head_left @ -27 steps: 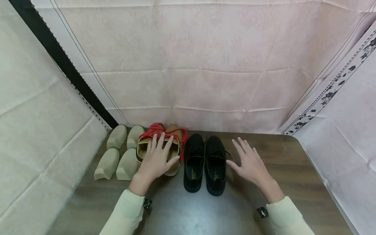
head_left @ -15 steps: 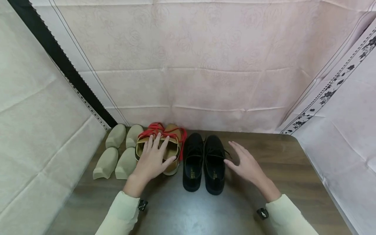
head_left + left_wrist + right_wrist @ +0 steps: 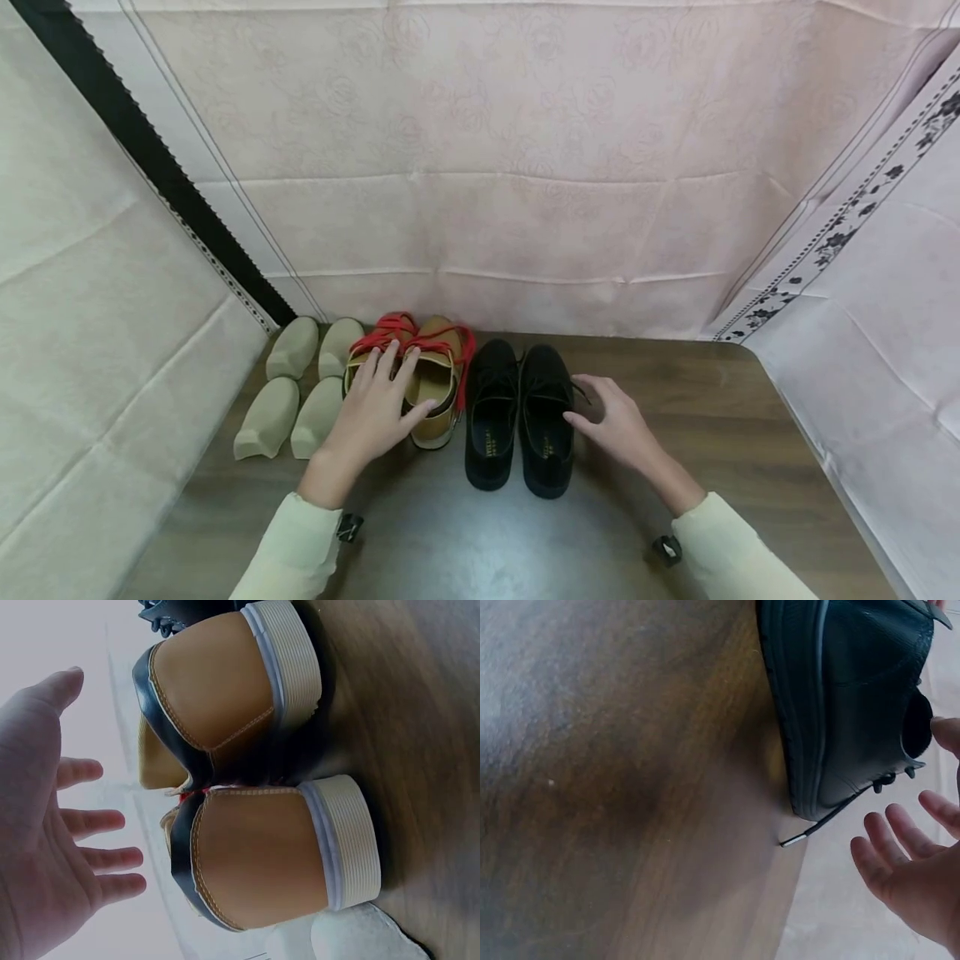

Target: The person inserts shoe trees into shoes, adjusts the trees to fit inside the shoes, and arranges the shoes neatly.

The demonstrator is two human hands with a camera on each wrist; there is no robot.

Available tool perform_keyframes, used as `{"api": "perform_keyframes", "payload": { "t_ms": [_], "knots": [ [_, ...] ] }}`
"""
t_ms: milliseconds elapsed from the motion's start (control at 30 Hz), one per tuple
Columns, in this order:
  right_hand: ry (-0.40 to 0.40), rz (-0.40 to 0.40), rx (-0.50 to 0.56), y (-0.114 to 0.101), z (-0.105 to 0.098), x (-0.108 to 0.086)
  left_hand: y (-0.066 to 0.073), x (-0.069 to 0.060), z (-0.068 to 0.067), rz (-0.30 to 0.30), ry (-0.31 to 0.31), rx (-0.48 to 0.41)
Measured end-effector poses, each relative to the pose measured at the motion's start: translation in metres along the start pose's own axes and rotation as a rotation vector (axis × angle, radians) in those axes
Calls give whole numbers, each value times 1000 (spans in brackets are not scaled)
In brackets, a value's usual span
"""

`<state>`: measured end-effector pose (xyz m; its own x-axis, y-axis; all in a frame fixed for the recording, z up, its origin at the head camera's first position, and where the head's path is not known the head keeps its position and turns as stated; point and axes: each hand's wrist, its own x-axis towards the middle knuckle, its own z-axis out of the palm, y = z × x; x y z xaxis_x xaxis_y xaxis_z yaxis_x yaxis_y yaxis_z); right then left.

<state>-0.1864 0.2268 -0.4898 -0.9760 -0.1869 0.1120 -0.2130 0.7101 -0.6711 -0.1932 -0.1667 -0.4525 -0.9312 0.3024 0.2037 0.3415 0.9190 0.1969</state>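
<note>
In the head view, my left hand [image 3: 378, 412] hovers over a pair of tan shoes with red laces, its fingers spread; it covers much of the left shoe, while the right tan shoe [image 3: 432, 432] shows more. The left wrist view has this hand [image 3: 45, 817] above and apart from the two tan heels [image 3: 259, 859]. To their right stand a left black lace-up shoe [image 3: 492, 362] and a right black shoe [image 3: 545, 367]. My right hand [image 3: 618, 429] is beside the latter, fingers loosely bent, thumb near its opening. In the right wrist view, nothing is held by that hand [image 3: 922, 874].
Several cream shoe-shaped pieces [image 3: 268, 417] lie left of the tan shoes. All the footwear stands on a wood-grain surface [image 3: 720, 417]. Pale cloth [image 3: 525, 225] hangs behind it, with more cloth on both sides.
My left hand has drifted left over the tan shoes. My right hand has come closer to the right black shoe, its fingers drawing together and bending. The shoes stay in place.
</note>
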Motion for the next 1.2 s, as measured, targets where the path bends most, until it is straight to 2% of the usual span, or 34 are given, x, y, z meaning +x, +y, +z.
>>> {"api": "perform_keyframes", "payload": {
  "t_ms": [333, 500, 767, 900, 1033, 1200],
  "knots": [
    [57, -54, 74, 3, 7, 3, -5, -3, -11, 3, 45, -7],
    [87, -78, 74, 2, 10, 5, -10, -4, -14, 19, 68, -30],
    [152, -93, 46, 5, 18, 6, -13, -12, -20, -18, 59, -111],
    [180, -127, 49, 5, 21, 7, -16, -15, -24, -20, 77, -100],
    [188, -154, 60, 4, 22, 7, -22, -19, -28, -18, 96, -90],
    [185, -150, 50, 4, 22, 8, -31, -24, -28, -33, 102, -131]
  ]
}}
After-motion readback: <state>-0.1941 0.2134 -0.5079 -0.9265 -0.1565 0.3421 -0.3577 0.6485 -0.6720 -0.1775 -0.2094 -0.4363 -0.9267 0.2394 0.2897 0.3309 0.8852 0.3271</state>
